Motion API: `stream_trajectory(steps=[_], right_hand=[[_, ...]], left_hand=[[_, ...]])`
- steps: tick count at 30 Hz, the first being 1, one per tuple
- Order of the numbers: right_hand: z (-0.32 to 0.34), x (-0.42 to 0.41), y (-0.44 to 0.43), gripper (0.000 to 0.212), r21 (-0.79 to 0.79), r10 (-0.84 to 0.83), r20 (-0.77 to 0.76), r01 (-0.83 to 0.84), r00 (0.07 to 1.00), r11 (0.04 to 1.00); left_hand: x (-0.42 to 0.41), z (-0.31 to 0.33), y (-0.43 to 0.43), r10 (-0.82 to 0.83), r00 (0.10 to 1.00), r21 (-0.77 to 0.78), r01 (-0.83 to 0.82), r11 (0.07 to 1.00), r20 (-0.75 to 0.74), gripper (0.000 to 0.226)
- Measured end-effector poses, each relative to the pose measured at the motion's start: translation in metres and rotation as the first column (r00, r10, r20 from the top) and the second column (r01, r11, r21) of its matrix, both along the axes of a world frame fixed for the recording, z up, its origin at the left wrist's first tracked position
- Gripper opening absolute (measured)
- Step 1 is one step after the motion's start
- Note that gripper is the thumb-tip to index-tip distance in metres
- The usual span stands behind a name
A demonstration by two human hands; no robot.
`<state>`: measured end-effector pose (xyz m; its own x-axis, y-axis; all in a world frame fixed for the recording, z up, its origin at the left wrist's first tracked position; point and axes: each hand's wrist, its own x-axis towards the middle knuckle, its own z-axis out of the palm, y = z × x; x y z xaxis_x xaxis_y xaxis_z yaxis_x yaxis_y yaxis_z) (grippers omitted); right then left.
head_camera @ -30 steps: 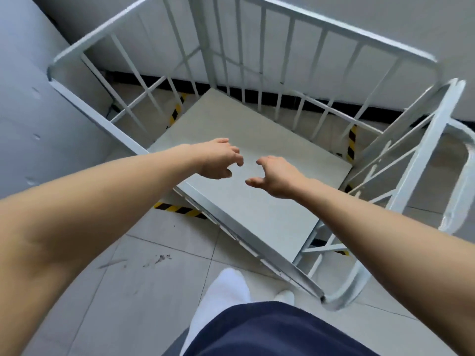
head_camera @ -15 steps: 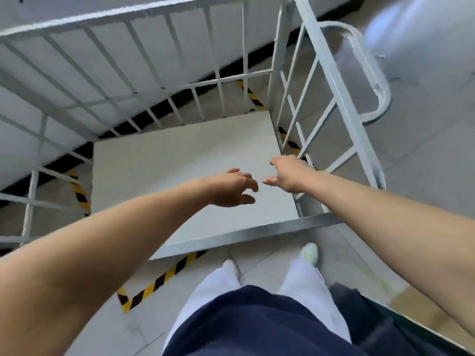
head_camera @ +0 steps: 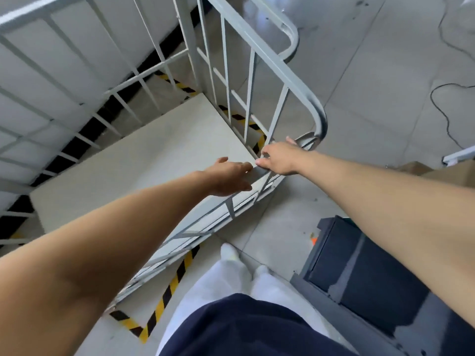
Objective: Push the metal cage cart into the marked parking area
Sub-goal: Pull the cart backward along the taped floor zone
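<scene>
The fingers (head_camera: 266, 156) of the right hand (head_camera: 280, 158) are seen pinched on a thin bar at the near corner of the metal cage cart (head_camera: 257, 39); the left hand (head_camera: 228, 177) is held open, fingers apart, just beside it. Compared with a second ago, both hands have been moved from above the cart deck (head_camera: 144, 160) to its frame. The cart is shown inside the striped floor tape (head_camera: 167, 291), so parking is judged nearly complete.

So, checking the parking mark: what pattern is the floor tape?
Yellow-and-black diagonal stripes on the floor tape, clearest in the head view.
</scene>
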<state>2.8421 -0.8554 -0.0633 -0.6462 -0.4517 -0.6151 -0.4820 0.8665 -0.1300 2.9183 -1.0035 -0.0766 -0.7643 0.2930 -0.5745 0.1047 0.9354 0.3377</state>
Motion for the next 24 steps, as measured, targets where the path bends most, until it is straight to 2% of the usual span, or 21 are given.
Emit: stream_trajectory(steps=[4,8,10,15,24], right_hand=[[0.000,0.003,0.004,0.046,-0.018,0.015,-0.016,-0.015,1.000,1.000],[-0.007,0.002,-0.002,0.039,-0.038,-0.050,-0.101,0.046,0.994,0.998],[-0.013,0.002,-0.004,0.035,-0.068,-0.067,-0.109,0.059,0.992,0.996],[-0.030,-0.006,0.003,0.042,-0.133,-0.082,-0.172,0.059,0.982,0.989],[-0.035,-0.035,0.002,0.036,-0.170,-0.114,-0.175,0.084,0.978,0.982]], left_hand=[[0.002,-0.001,0.005,-0.017,0.997,-0.080,0.011,0.997,-0.074,0.040],[0.000,0.001,0.004,-0.073,0.990,-0.141,0.055,0.989,-0.125,0.038],[0.000,0.003,0.005,-0.080,0.985,-0.151,0.056,0.987,-0.154,0.040],[-0.005,0.004,0.015,-0.102,0.975,-0.198,0.062,0.978,-0.197,0.034],[-0.033,-0.002,0.012,-0.070,0.970,-0.200,0.023,0.980,-0.231,0.033]])
